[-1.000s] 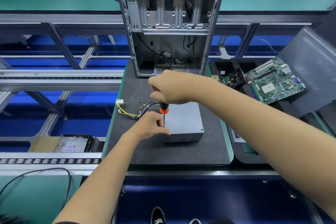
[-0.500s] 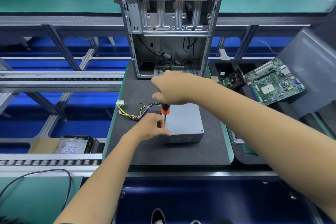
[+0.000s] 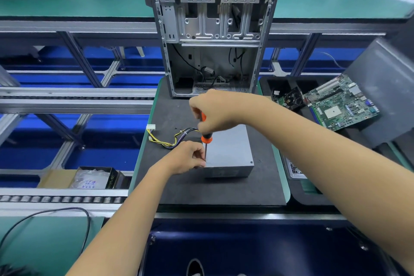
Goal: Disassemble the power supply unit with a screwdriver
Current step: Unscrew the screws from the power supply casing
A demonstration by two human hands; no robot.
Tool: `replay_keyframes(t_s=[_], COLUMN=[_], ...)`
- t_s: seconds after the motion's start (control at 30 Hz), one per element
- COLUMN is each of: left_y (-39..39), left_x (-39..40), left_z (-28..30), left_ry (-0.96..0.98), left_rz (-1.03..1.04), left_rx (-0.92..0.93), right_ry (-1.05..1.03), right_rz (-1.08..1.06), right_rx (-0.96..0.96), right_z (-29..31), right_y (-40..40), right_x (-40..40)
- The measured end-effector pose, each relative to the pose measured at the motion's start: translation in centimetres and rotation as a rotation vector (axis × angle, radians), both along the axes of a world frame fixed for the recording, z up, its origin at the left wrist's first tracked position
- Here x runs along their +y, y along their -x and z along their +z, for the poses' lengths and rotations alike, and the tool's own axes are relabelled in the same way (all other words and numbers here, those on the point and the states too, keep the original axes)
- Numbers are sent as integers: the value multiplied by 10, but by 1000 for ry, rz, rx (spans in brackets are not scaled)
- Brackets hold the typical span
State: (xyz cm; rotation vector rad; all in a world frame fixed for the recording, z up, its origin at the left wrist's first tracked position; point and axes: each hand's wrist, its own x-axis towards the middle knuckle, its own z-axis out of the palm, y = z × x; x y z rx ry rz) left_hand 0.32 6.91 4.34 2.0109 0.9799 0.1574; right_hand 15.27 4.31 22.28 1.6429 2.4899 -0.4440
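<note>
A grey metal power supply unit (image 3: 230, 152) lies flat on the black foam mat (image 3: 212, 190), its bundle of yellow and black wires (image 3: 170, 139) trailing left to a white connector. My right hand (image 3: 215, 112) grips the handle of an orange and black screwdriver (image 3: 206, 139) held upright, its tip at the unit's near left top corner. My left hand (image 3: 186, 157) rests against that corner, its fingertips pinching the screwdriver's shaft near the tip. The screw itself is hidden by my fingers.
An open, stripped computer case (image 3: 211, 38) stands upright at the mat's far end. To the right, a black tray (image 3: 298, 186) holds a green motherboard (image 3: 340, 103) and a fan. A roller conveyor (image 3: 56, 198) and a cardboard box (image 3: 80, 178) lie left.
My right hand has shifted slightly on the screwdriver handle, showing more orange at its top. The left hand and the unit stay where they were.
</note>
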Motion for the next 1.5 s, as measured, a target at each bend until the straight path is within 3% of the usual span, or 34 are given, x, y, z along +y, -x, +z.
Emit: replay_keyframes(t_s=[0.17, 0.33, 0.7, 0.9, 1.03, 1.17, 1.37, 1.5], left_y=[-1, -4, -4, -5, -6, -6, -6, -5], left_x=[2, 3, -1, 0, 1, 1, -1, -2], left_z=[1, 3, 7, 8, 8, 6, 7, 8], left_ry=[-24, -44, -42, -53, -51, -58, -43, -42], left_rz=[-24, -40, -25, -29, -23, -29, -23, -26], left_rx=[30, 88, 108, 147, 146, 155, 136, 134], right_ry=[27, -83, 16, -107, 2, 31, -134, 48], right_rz=[45, -52, 41, -66, -7, 36, -35, 0], right_rx=[65, -126, 136, -108, 72, 126, -76, 110], right_z=[5, 3, 3, -1, 6, 7, -2, 6], right_y=[2, 3, -4, -4, -6, -5, 0, -6], right_x=[-6, -8, -9, -6, -8, -12, -9, -9])
